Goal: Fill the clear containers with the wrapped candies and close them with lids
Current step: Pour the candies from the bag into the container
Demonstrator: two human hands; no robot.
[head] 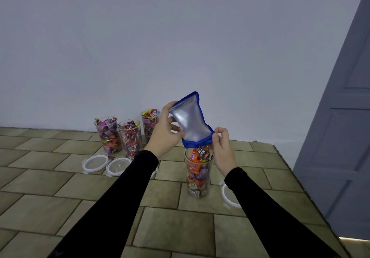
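Wall: pale, plain, behind everything.
Door: grey, panelled, at the right edge.
Tiled surface: tan rectangular tiles, bearing every container and lid.
Sleeves: black, on both forearms, reaching in from the bottom.
Pouch: blue-edged, silvery inside, held upside down with its open mouth just above the near container; looks flat and spent.
Near container: clear, tall, upright, lidless, directly under the pouch; packed to the brim with wrapped candies in orange, purple and yellow, the top ones heaped over the rim.
Left container: clear, upright by the wall, uncovered, full of pink, purple and orange wrapped sweets.
Middle container: just beside the left one, uncovered, full of mostly red and white wrappers.
Far container: close to the wall, partly hidden by the left hand, uncovered, topped with yellow and red wrappers.
Left hand: fingers curled round the pouch's upper sealed end.
Right hand: pinching the pouch's lower rim beside the near container's mouth.
Left lids: two clear, white-rimmed rounds lying flat, side by side before the back containers.
Right lid: same kind, flat beside the near container, partly under the right sleeve.
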